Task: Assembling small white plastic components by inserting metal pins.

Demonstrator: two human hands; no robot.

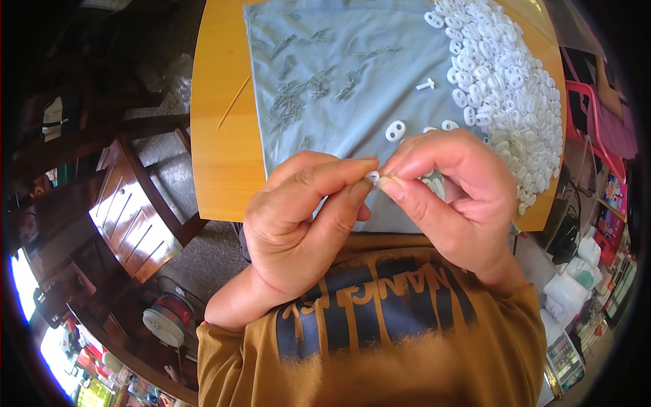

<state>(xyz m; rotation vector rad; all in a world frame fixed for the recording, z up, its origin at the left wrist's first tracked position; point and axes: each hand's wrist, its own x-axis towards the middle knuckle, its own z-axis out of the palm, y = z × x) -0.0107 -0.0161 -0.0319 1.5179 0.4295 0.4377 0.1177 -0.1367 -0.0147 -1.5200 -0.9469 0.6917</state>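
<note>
Close in front of my chest, my left hand (298,210) and my right hand (461,183) meet at the fingertips. Between thumb and finger the left holds a small white plastic piece (372,176), mostly covered; its rounded end shows. The right thumb and forefinger are pinched together against its right side; whether they hold a separate small part is hidden. Just beyond the right hand lie an oval white two-hole cord lock (395,131) and another white cord lock (449,125). A white T-shaped plunger (426,84) rests farther out on the grey cloth (400,74).
Small metal springs (288,102) are scattered over the cloth's left half. A large heap of white cord locks (502,74) covers the right side of the wooden table (220,163). A thin orange stick (234,102) lies left of the cloth. A pink chair frame (597,129) stands at right.
</note>
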